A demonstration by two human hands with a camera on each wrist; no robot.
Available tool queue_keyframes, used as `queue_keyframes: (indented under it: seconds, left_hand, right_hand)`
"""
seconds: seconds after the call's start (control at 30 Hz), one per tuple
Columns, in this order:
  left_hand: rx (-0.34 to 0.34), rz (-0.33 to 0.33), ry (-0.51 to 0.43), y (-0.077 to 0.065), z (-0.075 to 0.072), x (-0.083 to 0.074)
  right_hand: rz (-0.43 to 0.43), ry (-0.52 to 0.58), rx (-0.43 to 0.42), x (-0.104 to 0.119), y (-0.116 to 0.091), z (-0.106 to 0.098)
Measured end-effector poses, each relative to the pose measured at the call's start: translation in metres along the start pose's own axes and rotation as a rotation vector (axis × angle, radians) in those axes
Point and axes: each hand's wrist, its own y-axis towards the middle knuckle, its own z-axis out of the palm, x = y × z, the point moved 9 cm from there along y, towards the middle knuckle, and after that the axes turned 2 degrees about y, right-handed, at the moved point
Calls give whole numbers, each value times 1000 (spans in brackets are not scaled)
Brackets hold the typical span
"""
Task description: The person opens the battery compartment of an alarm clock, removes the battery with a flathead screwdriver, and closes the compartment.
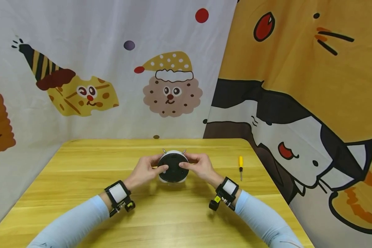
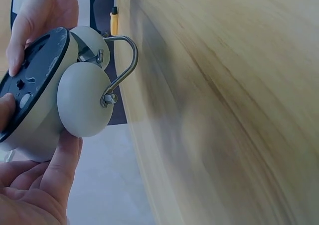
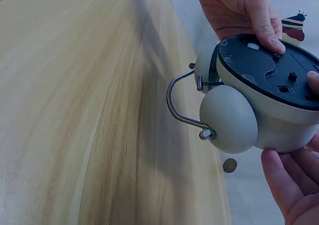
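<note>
- Behind a wooden table (image 1: 173,224), was hung with printed cloth (image 1: 96,20), white to the left, mustard to the right, dotted with cartoon figures.
- From the near side, reached forward in light-blue sleeves (image 1: 74,220), angled inward over the tabletop.
- Between left hand (image 1: 144,170) and right hand (image 1: 201,167), held a white twin-bell clock (image 1: 173,167) upside down, equally near to both, with back panel (image 3: 269,75) turned to the wearer, metal feet (image 1: 164,151) uppermost and bells (image 2: 84,100) below, toward the body. Could not tell whether touching the table or just above.
- At the clock's left side, gripped with the left hand: laid the thumb on the back panel, curled the fingers round the casing, opened only as wide as that casing.
- At the opposite side, gripped in mirror fashion with the right hand, thumb on the panel, fingers bent behind, and carried nothing else.
- Around each wrist, was strapped with a black camera mount (image 1: 118,194).
- Out to the right, well apart from the clock yet nearer the right hand than the left, showed a yellow-handled screwdriver (image 1: 240,168) flat on the table, untouched, long axis running toward the body, handle far, tip near.
- Across the bells, was bridged by a curved carrying handle (image 2: 133,60).
- On the back panel, close to the thumbs, bore small black knobs (image 3: 292,76).
</note>
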Motion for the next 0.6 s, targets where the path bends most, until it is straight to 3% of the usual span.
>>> queue_keyframes:
  seconds: [0.6]
  left_hand:
    - [-48, -103, 58, 10, -1, 7]
  right_hand:
    - [148, 124, -32, -17, 6, 1]
